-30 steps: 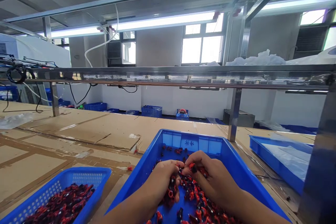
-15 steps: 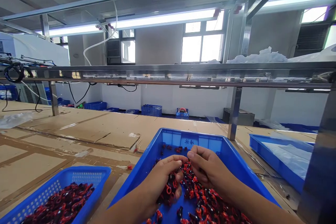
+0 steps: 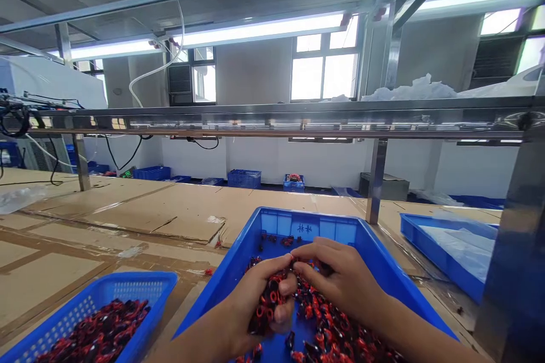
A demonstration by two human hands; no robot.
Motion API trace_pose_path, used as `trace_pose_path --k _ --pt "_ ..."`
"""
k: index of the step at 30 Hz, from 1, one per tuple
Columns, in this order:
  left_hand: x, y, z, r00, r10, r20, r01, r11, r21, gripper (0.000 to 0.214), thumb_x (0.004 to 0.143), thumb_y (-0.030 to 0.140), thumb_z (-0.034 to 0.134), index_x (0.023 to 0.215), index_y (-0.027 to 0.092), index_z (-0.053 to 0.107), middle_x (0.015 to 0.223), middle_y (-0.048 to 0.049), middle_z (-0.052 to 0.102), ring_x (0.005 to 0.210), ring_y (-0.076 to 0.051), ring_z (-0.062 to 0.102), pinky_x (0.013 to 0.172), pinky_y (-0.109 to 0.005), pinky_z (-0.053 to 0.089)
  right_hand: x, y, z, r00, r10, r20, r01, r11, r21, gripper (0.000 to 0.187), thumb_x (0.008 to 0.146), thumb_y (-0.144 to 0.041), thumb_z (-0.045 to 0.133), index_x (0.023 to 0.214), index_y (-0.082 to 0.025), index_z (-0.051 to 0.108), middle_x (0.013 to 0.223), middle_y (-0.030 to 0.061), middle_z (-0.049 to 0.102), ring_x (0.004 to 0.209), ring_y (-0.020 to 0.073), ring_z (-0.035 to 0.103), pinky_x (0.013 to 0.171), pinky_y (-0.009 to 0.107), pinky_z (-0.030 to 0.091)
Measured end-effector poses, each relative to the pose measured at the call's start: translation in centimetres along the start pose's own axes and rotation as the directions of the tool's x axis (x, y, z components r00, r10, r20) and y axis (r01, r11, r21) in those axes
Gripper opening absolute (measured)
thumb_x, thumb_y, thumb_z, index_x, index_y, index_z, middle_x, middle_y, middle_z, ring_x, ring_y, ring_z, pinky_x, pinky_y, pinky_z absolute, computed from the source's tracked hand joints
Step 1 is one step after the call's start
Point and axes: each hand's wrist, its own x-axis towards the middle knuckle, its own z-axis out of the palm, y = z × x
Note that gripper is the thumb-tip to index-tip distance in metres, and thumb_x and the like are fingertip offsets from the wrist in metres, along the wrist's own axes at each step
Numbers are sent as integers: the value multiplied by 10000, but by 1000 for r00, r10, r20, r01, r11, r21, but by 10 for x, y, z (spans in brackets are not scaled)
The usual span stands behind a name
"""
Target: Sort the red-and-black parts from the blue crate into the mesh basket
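Note:
My left hand [image 3: 259, 295] is curled around a clump of small red-and-black ring-shaped pieces [image 3: 269, 302], its thumb and forefinger meeting at the top. Close beside it, my right hand [image 3: 336, 272] pinches at my left fingertips; whatever sits between those fingers is too small and covered to make out. Both hands are above a large blue bin [image 3: 385, 261]. Many more red-and-black pieces [image 3: 336, 329] lie in a heap on its floor, partly hidden by my right forearm.
To the left stands a blue perforated basket [image 3: 164, 289] holding similar pieces. At right, a blue tray [image 3: 443, 249] contains white plastic sheets. Cardboard [image 3: 162, 210] covers the table. A metal post [image 3: 377, 181] and a shelf rail [image 3: 264, 119] stand beyond the bin.
My right hand has moved left and closed in on my left fingertips, where the two hands now meet. The camera view has shifted slightly.

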Motion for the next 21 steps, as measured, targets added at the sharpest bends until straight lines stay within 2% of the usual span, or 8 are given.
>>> trace_pose_path --k 4,6,8,10,12,16,18,21 --pt "1 0 0 997 23 -79 -20 999 33 445 883 502 482 569 191 422 353 61 330 294 -57 276 368 -186 160 0 0 0 992 119 -40 -120 993 -23 139 903 -264 599 1017 -264 679 720 -20 645 623 143 575 604 267 443" --pt "2 0 2 985 66 -160 -61 997 36 395 863 495 521 620 191 451 394 80 338 292 -51 275 358 -175 153 1 1 0 993 115 -16 -116 991 -65 146 898 -255 604 1028 -265 671 780 -13 666 672 150 597 643 275 455" --pt "4 -1 3 960 154 -233 -122 982 146 316 835 497 554 743 197 525 461 81 405 294 -62 328 339 -176 170 0 4 0 994 100 38 -93 985 -145 149 890 -248 607 1026 -258 667 880 5 691 775 173 632 704 294 466" --pt "5 -3 5 926 266 -268 -161 921 356 303 818 499 565 876 202 571 520 71 467 305 -87 397 318 -185 210 -1 7 1 987 101 124 -66 963 -260 149 885 -260 607 1020 -248 668 916 19 695 824 200 651 707 308 468" --pt "6 -6 5 899 350 -265 -158 821 548 331 819 503 560 949 200 592 539 66 486 318 -103 427 316 -195 271 -3 9 3 973 105 206 -21 927 -374 164 877 -256 606 1030 -244 663 898 21 690 797 215 660 659 308 460" --pt "7 -13 7 878 406 -254 -123 703 700 363 823 534 544 929 195 619 524 61 482 335 -104 418 326 -199 317 -6 10 10 950 81 303 72 883 -464 214 851 -161 597 1052 -221 642 889 25 677 781 228 660 621 305 449" --pt "7 -15 8 880 401 -255 -131 720 682 355 821 536 525 866 193 605 525 55 495 322 -106 420 314 -202 299 -6 8 12 947 86 310 63 896 -440 185 881 -144 555 1037 -199 637 894 38 678 795 228 659 640 311 457" --pt "5 -12 10 889 345 -303 -123 814 567 348 816 533 476 762 196 546 514 48 494 287 -114 419 297 -209 258 -4 3 11 962 117 246 -38 952 -303 143 935 -199 522 1037 -200 622 922 39 689 832 211 658 695 310 472"
